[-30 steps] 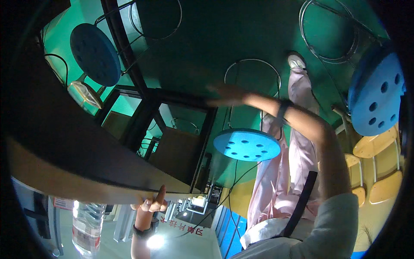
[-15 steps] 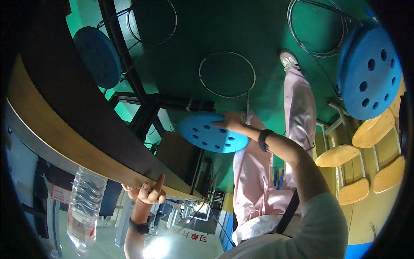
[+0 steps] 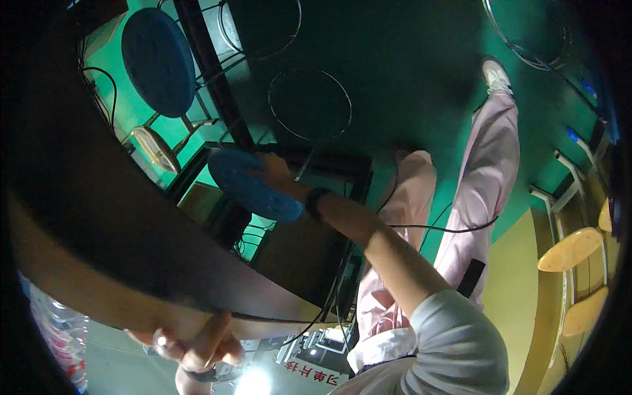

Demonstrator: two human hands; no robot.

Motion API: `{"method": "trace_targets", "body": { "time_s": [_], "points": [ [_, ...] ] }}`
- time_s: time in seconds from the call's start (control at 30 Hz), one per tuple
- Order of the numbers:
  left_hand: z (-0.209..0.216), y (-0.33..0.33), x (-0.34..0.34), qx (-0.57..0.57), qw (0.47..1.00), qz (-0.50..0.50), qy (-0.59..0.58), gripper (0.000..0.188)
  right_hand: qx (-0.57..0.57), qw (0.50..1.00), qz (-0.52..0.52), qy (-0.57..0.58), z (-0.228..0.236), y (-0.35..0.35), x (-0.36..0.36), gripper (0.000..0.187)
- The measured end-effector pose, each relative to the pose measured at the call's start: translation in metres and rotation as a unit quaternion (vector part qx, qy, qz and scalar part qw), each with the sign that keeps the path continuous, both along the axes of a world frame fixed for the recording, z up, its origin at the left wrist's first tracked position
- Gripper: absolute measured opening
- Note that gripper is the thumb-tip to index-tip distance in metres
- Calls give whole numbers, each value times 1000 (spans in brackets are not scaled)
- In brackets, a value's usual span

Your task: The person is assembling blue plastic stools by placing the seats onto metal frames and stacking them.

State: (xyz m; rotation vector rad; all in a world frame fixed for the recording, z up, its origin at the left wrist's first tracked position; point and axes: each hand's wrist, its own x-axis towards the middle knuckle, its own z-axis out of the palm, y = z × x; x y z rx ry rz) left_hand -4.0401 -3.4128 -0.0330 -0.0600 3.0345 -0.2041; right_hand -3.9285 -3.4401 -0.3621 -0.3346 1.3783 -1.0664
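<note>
A round stool with a dim blue seat (image 3: 263, 201) stands tilted in view beside the dark underside of the table. My right hand (image 3: 275, 172) is closed on the rim of this seat, with a dark band on the wrist. Over the table edge (image 3: 263, 321) at lower left, my left hand (image 3: 194, 345) has its fingers bent against the edge; they are partly blurred. The stool's metal ring (image 3: 311, 74) shows against the green floor above the seat.
Another blue stool seat (image 3: 159, 62) is at upper left. A clear plastic bottle (image 3: 62, 329) stands at the lower left. Yellow wooden chairs (image 3: 571, 250) line the right side. A black cable (image 3: 441, 229) crosses before my legs. Green floor (image 3: 395, 72) spreads beyond.
My right hand and the stool have moved left, toward the table. The left hand has slipped lower and left along the edge, and the whole view has shifted.
</note>
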Motion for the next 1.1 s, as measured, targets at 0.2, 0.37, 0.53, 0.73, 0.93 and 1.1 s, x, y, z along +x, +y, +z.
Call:
{"method": "trace_targets", "body": {
  "time_s": [0.2,0.37,0.53,0.73,0.93,1.1],
  "points": [
    [21,16,-2,-23,1000,-3,4,16,-124,985,-121,-22,7,-81,56,52],
    [31,22,3,-53,998,17,-26,19,-150,985,-89,-2,42,-107,12,46],
    [27,16,-1,-40,999,34,-9,22,-212,974,-84,12,-2,-77,-10,44],
    [7,14,-28,21,1000,2,19,20,-195,908,-26,369,-112,90,-129,26],
    [-2,-9,3,59,997,24,-39,28,77,928,-364,18,-59,369,-312,22],
    [-3,-35,33,49,997,32,-55,35,145,895,-370,200,68,496,-446,20]
  ]
}}
